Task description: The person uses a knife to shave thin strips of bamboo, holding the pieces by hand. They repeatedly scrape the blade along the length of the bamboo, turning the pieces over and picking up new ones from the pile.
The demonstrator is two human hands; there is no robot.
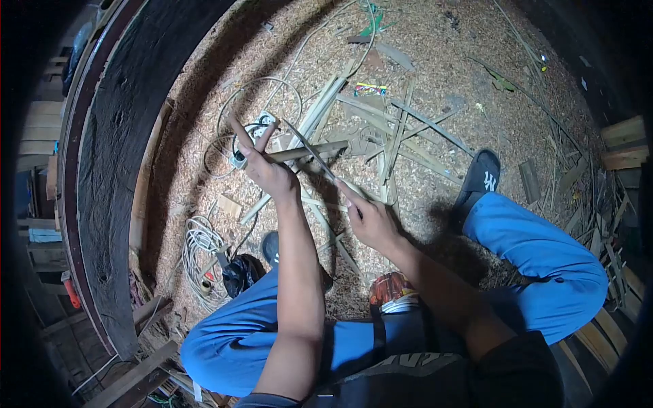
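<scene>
My left hand grips a short length of split bamboo near its left end, with two fingers stretched out past it. The bamboo points to the right, its far end jagged. In my right hand is a long, narrow knife, its dark blade slanting up and left across the bamboo. Fingers of the right hand wrap round the handle, which is mostly hidden. Below the hands, thin wood strips lie crossed on the floor.
A white power strip with looped cable lies just behind my left hand. A coil of pale cable and a black plastic bag sit at left. A thick dark beam curves along the left side. Wood shavings cover the floor.
</scene>
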